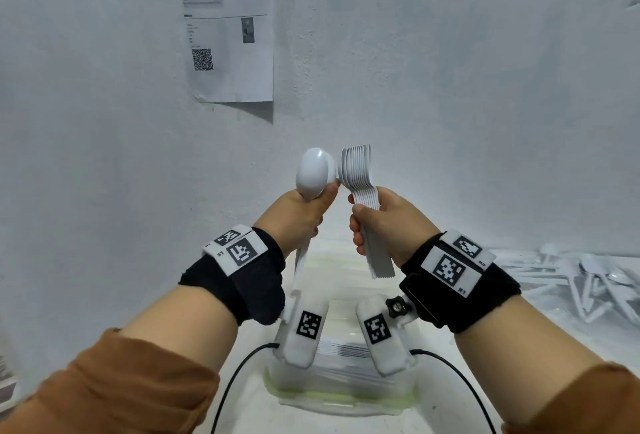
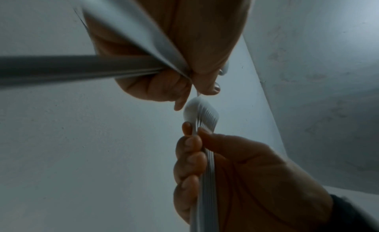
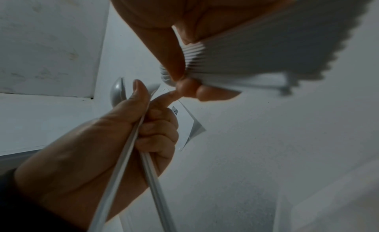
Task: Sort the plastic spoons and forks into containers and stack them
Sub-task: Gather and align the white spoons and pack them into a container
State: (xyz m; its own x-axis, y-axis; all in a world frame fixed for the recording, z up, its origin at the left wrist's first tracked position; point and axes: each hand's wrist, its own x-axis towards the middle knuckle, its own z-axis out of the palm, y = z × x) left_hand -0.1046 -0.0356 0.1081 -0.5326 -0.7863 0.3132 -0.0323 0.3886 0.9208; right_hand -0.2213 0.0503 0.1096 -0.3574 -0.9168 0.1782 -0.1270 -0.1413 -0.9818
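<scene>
My left hand [image 1: 304, 212] grips two white plastic spoons by their handles, bowls up [image 1: 313, 172]. Their handles [image 2: 61, 68] spread apart below the fist. My right hand [image 1: 377, 219] grips a nested stack of several white spoons [image 1: 356, 165], bowls up and handle ends hanging below the palm. Both hands are raised in front of the wall, and the two sets of bowls almost touch. In the right wrist view the left hand [image 3: 102, 146] curls round the spoon handles [image 3: 151, 186], and the stack [image 3: 256, 48] fans out under the right hand.
A clear plastic container with a pale green rim [image 1: 346, 399] sits on the white table below my wrists. A pile of loose white cutlery [image 1: 588, 281] lies at the right. A printed sheet [image 1: 230, 28] hangs on the wall ahead.
</scene>
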